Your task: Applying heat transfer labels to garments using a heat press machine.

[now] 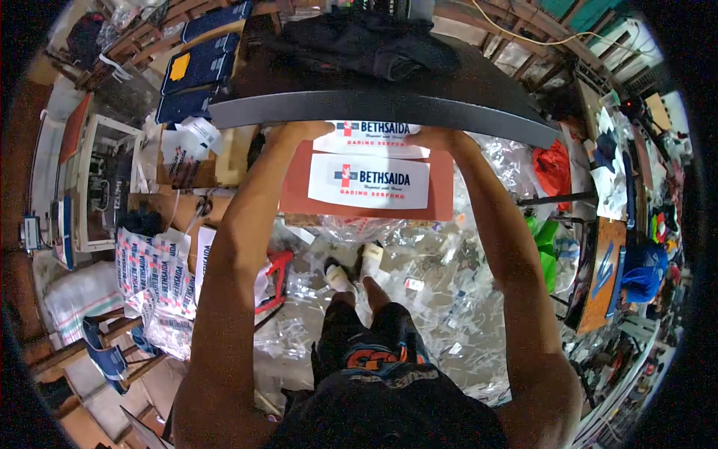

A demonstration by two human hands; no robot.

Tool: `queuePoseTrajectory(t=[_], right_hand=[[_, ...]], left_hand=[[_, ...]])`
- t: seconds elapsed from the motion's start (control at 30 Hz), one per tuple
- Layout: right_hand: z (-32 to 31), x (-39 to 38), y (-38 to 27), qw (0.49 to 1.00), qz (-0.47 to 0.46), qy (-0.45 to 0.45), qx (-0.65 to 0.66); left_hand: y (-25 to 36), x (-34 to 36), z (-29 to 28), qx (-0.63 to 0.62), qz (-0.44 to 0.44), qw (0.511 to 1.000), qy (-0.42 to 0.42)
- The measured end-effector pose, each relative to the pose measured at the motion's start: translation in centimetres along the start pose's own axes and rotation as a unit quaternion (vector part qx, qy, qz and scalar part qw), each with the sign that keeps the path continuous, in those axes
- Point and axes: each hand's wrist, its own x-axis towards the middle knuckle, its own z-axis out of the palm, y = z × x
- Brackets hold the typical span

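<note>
My left hand (305, 133) and my right hand (440, 138) reach forward under the front edge of a wide black panel (374, 107). Between them lies a white printed sheet (374, 148), its far part hidden beneath the panel. Each hand has hold of one end of this sheet, thumb over its edge; the other fingers are mostly hidden. Nearer to me, a second white printed sheet (329, 196) with a red and blue cross emblem rests flat on a reddish-brown board (295, 188).
Dark cloth (359, 45) is heaped on the panel. Folded navy pieces (196, 69) sit at the far left, above a stack of printed sheets (153, 273). A red stool (275, 278) stands left of my legs. Plastic scraps (456, 314) litter the floor. A red bag (552, 170) is at right.
</note>
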Motion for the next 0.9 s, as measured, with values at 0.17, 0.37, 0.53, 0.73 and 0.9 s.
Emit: queuePoseTrajectory(t=[0.17, 0.37, 0.53, 0.73, 0.9], right_hand=[[-1.3, -1.1, -2.2, 0.993, 0.006, 0.078, 0.085], [-2.6, -5.9, -1.2, 0.898, 0.003, -0.035, 0.439], [2.2, -8.1, -3.1, 0.999, -0.019, -0.007, 0.028], [1.5, -8.2, -6.5, 0.999, -0.035, -0.03, -0.028], [1.1, -7.8, -7.0, 0.993, 0.022, -0.114, 0.021]], left_hand=[[-0.3, -1.7, -0.4, 0.04, 0.076, 0.994, 0.067], [0.1, -9.0, -3.1, -0.369, 0.093, 0.925, -0.014], [4.2, -13.3, -3.0, -0.055, 0.132, 0.989, 0.047], [5.1, -12.6, -3.4, -0.036, 0.14, 0.989, -0.035], [4.0, -11.7, -1.7, -0.036, 0.181, 0.979, -0.085]])
